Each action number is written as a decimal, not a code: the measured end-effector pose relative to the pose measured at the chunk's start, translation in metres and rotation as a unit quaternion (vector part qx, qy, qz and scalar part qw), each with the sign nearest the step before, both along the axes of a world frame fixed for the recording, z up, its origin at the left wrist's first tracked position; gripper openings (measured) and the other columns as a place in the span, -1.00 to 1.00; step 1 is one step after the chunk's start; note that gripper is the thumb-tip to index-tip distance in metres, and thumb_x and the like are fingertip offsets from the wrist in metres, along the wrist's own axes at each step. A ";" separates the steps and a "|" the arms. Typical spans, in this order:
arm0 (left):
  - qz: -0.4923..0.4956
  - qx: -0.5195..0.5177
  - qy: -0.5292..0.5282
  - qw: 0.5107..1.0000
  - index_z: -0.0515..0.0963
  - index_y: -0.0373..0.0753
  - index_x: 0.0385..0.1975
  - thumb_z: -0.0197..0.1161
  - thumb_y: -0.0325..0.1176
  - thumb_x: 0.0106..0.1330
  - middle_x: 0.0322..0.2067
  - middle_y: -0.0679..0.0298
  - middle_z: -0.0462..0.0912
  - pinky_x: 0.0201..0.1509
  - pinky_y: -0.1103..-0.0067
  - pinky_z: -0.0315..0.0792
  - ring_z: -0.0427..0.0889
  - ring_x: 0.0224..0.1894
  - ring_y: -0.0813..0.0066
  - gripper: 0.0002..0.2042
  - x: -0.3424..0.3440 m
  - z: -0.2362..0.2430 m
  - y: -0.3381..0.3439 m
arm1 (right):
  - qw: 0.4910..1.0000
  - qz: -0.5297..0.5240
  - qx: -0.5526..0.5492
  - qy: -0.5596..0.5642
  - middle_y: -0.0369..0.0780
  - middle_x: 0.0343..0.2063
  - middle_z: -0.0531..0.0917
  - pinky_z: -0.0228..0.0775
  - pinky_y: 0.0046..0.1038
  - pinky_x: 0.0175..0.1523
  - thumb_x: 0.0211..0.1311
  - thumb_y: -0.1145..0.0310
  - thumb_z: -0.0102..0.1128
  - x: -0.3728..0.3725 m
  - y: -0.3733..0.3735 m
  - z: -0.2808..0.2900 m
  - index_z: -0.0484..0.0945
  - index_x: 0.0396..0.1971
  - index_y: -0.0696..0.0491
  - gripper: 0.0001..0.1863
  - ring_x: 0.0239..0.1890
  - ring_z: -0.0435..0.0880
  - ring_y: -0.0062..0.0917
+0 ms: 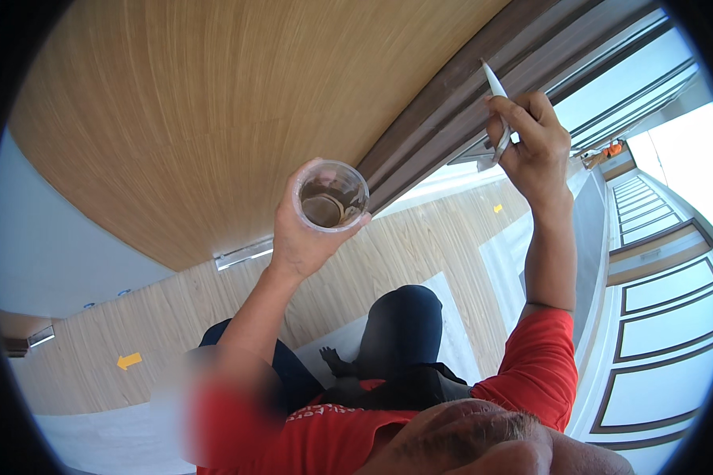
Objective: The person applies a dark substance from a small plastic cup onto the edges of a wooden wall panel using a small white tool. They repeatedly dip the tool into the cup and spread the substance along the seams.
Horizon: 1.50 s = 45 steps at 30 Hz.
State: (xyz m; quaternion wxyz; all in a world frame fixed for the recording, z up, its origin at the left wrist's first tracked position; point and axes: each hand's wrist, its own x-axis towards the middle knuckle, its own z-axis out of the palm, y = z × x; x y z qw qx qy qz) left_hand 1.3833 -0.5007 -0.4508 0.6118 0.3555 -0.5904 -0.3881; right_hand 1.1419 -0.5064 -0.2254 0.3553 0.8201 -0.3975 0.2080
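My left hand (pixel 297 237) is wrapped round a clear plastic cup (pixel 330 196), its mouth toward me; brown shows at its bottom and streaks mark its inner wall. My right hand (pixel 531 142), raised higher, pinches a slim white tapered tool (pixel 495 83); I cannot tell its exact kind. The tool's narrow tip points up at the dark brown moulding (pixel 444 103) and appears to touch it. Its wider end shows below my fingers.
A wood-grain panel (pixel 214 103) adjoins the moulding. Below lies a wood-look floor (pixel 404 253) with pale sheets and yellow arrow (pixel 129 361) markers. Framed white panels (pixel 665 340) line the right side. Farther off at the right is an orange shape (pixel 612 149), too small to make out.
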 end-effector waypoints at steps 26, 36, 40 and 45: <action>0.001 0.010 -0.010 1.000 0.32 -0.26 0.32 0.73 -0.32 -0.06 0.06 0.17 0.58 0.29 0.41 0.48 0.57 0.15 0.35 -0.10 -0.001 -0.005 -0.003 | 0.997 -0.049 0.044 0.028 -0.32 -0.46 0.49 0.44 -0.51 -0.53 -0.03 0.59 0.45 0.005 0.004 -0.022 0.75 -0.17 0.05 -0.66 -0.58 0.53 -0.65; -0.001 -0.003 -0.003 1.000 0.33 -0.25 0.31 0.72 -0.34 -0.06 0.05 0.18 0.57 0.30 0.41 0.48 0.57 0.14 0.36 -0.11 -0.001 -0.007 -0.004 | 0.999 -0.048 0.016 0.005 -0.32 -0.49 0.48 0.42 -0.52 -0.54 -0.02 0.58 0.46 0.013 0.007 -0.018 0.76 -0.19 0.08 -0.69 -0.58 0.52 -0.63; -0.007 0.009 0.009 1.000 0.34 -0.25 0.32 0.71 -0.39 -0.06 0.06 0.20 0.56 0.32 0.40 0.46 0.55 0.15 0.37 -0.12 -0.001 -0.004 -0.003 | 0.998 -0.039 0.057 0.004 -0.31 -0.47 0.50 0.44 -0.52 -0.54 -0.03 0.62 0.44 0.016 0.005 -0.023 0.76 -0.18 0.08 -0.67 -0.57 0.55 -0.63; -0.010 0.011 0.007 1.000 0.34 -0.25 0.31 0.71 -0.39 -0.06 0.06 0.20 0.56 0.31 0.40 0.46 0.55 0.14 0.37 -0.12 0.000 -0.003 -0.003 | 0.996 -0.050 0.065 0.024 -0.30 -0.45 0.52 0.46 -0.53 -0.53 -0.04 0.62 0.45 0.018 -0.003 -0.029 0.75 -0.16 0.08 -0.65 -0.55 0.59 -0.61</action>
